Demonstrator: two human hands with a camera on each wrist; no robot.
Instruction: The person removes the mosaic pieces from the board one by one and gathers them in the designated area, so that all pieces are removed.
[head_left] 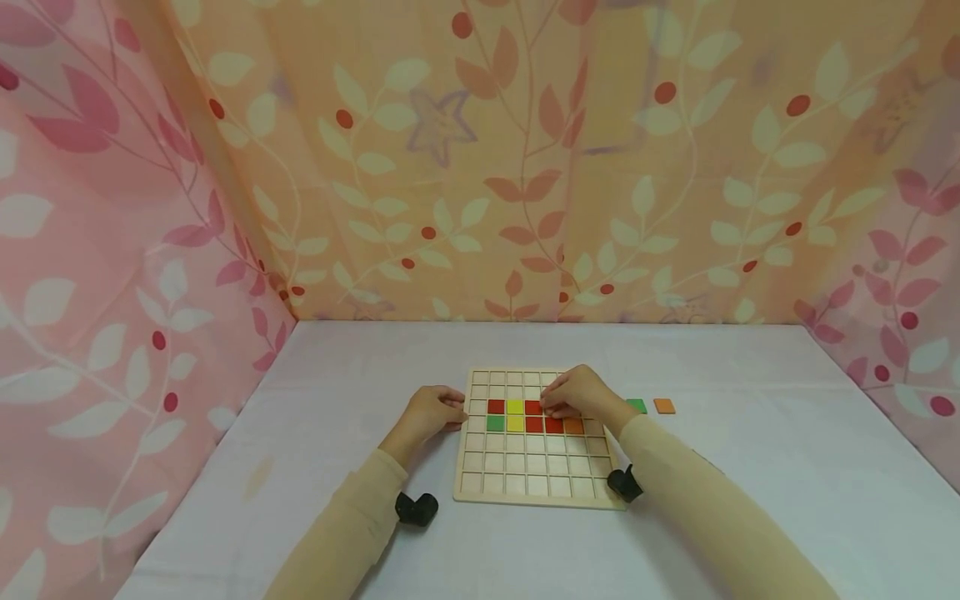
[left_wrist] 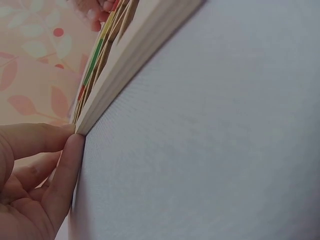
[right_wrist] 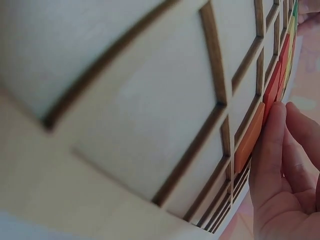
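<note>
A pale wooden grid board point(head_left: 525, 483) lies on the table. My left hand point(head_left: 432, 410) pinches its left edge between thumb and finger, seen close in the left wrist view. In one row sit a red tile point(head_left: 496, 407), a yellow tile point(head_left: 514, 407) and another red tile point(head_left: 533, 407). The row nearer me has a green tile point(head_left: 495, 423), a yellow one, two red ones and an orange tile point(right_wrist: 249, 137). My right hand point(head_left: 581, 392) has its fingertips at the board just right of the upper row's red tile. Whether they hold a tile I cannot tell.
A loose green tile point(head_left: 637, 406) and an orange tile point(head_left: 664, 406) lie on the white tablecloth point(head_left: 750, 433), right of the board. Patterned curtains point(head_left: 495, 167) stand behind and at both sides. A black strap piece point(head_left: 417, 509) hangs at each wrist.
</note>
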